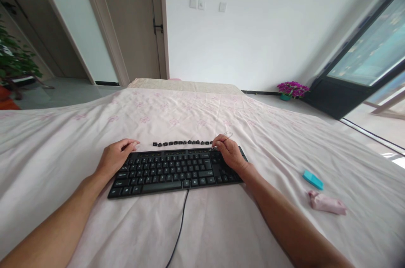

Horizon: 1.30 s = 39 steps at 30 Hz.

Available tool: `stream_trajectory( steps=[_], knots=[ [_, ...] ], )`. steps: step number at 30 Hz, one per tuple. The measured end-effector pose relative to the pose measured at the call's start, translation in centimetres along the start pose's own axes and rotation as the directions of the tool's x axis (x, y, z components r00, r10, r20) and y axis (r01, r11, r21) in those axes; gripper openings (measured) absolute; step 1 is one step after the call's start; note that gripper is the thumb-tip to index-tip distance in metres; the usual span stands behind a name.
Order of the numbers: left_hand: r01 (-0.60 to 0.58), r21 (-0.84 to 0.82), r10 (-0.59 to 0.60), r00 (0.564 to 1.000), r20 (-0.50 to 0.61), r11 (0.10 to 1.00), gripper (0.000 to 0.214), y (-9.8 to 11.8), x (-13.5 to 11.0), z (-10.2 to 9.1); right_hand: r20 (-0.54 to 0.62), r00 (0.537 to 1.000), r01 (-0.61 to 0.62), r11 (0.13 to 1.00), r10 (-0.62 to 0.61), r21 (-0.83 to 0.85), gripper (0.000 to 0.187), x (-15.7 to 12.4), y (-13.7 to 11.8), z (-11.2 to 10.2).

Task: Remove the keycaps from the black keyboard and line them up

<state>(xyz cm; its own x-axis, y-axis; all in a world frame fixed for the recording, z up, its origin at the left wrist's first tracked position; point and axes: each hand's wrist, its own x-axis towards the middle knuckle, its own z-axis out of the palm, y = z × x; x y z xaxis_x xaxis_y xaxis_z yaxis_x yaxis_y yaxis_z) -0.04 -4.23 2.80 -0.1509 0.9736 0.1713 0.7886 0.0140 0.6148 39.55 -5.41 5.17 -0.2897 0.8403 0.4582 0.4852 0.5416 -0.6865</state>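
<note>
A black keyboard lies on the bedspread in front of me. Just past its far edge, several loose black keycaps form a row. My right hand is over the keyboard's far right part, its fingers closed on a thin wire keycap puller whose looped end sticks out beyond them. What the puller's other end touches is hidden under the fingers. My left hand rests at the keyboard's far left corner, fingers loosely extended and a gap beside the thumb; nothing shows in it.
The keyboard's cable runs toward me over the pale bedspread. To the right lie a turquoise flat object and a crumpled pink bundle. Purple flowers stand on the floor beyond the bed.
</note>
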Motion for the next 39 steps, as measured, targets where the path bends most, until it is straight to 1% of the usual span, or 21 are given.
stream_trajectory(
  steps=[2,3,4,5,6,7,9,11,12,14,16,19,22,26,31,36,39],
  knots=[
    [-0.053,0.074,0.056,0.997,-0.049,0.996,0.034,1.1,-0.2,-0.4,-0.023,1.000,0.002,1.000,-0.002,-0.005,0.025,-0.1,-0.1,-0.1],
    [-0.095,0.118,0.103,0.993,-0.064,0.988,0.033,2.0,-0.4,-0.6,-0.029,1.000,0.010,1.000,-0.010,-0.010,0.025,-0.2,-0.1,-0.1],
    [-0.141,0.128,0.150,0.986,-0.069,0.982,0.032,3.2,-0.6,-0.6,-0.031,0.999,0.016,1.000,-0.017,-0.014,0.025,-0.2,-0.2,-0.1],
    [-0.191,0.104,0.197,0.980,-0.043,0.976,0.031,4.5,-0.9,-0.4,-0.031,0.999,0.020,1.000,-0.020,-0.018,0.024,-0.2,-0.2,-0.1],
    [-0.247,0.061,0.246,0.969,0.016,0.967,0.030,6.0,-1.2,-0.1,-0.032,0.999,0.024,0.999,-0.024,-0.021,0.024,-0.2,-0.3,-0.1],
    [-0.312,0.008,0.310,0.946,0.090,0.950,0.029,7.6,-1.5,0.5,-0.035,0.999,0.028,0.999,-0.029,-0.023,0.024,-0.2,-0.4,0.0],
    [-0.415,-0.083,0.423,0.884,0.199,0.906,0.027,10.8,-2.2,2.4,-0.047,0.998,0.043,0.999,-0.044,-0.023,0.023,-0.3,-0.5,0.0],
    [-0.492,-0.135,0.511,0.822,0.253,0.860,0.029,13.6,-2.6,4.9,-0.061,0.997,0.048,0.998,-0.050,-0.028,0.024,-0.5,-0.6,-0.1],
    [-0.516,-0.158,0.539,0.799,0.266,0.842,0.031,14.8,-2.6,6.2,-0.074,0.996,0.041,0.999,-0.043,-0.032,0.024,-0.5,-0.6,-0.1],
    [-0.512,-0.219,0.556,0.780,0.286,0.831,0.038,16.6,-2.6,8.7,-0.122,0.992,0.011,0.999,-0.016,-0.042,0.026,-0.7,-0.7,-0.3],
    [-0.500,-0.258,0.559,0.782,0.275,0.827,0.041,17.7,-2.3,10.7,-0.157,0.988,-0.011,0.999,0.003,-0.045,0.027,-0.9,-0.7,-0.4],
    [-0.486,-0.259,0.544,0.802,0.249,0.835,0.038,18.7,-2.1,12.2,-0.134,0.991,0.001,1.000,-0.004,-0.024,0.029,-0.9,-0.7,-0.5],
    [-0.484,-0.266,0.544,0.804,0.240,0.834,0.029,19.0,-2.1,12.8,-0.109,0.994,-0.002,1.000,0.004,0.016,0.030,-0.8,-0.8,-0.5],
    [-0.488,-0.252,0.541,0.809,0.230,0.836,0.021,18.9,-2.3,13.0,-0.097,0.995,0.012,0.999,-0.008,0.048,0.029,-0.8,-0.9,-0.5],
    [-0.434,-0.283,0.503,0.826,0.254,0.855,0.021,18.7,-2.1,12.9,-0.115,0.993,0.039,0.998,-0.034,0.045,0.027,-0.8,-0.8,-0.3],
    [-0.357,-0.321,0.449,0.847,0.286,0.877,0.021,18.9,-1.9,12.6,-0.119,0.984,0.141,0.988,-0.134,0.054,0.023,-0.8,-1.0,0.0],
    [-0.346,-0.322,0.438,0.853,0.283,0.881,0.020,19.1,-1.8,12.5,-0.112,0.977,0.185,0.983,-0.183,0.006,0.021,-1.0,-1.0,0.0]
  ],
)
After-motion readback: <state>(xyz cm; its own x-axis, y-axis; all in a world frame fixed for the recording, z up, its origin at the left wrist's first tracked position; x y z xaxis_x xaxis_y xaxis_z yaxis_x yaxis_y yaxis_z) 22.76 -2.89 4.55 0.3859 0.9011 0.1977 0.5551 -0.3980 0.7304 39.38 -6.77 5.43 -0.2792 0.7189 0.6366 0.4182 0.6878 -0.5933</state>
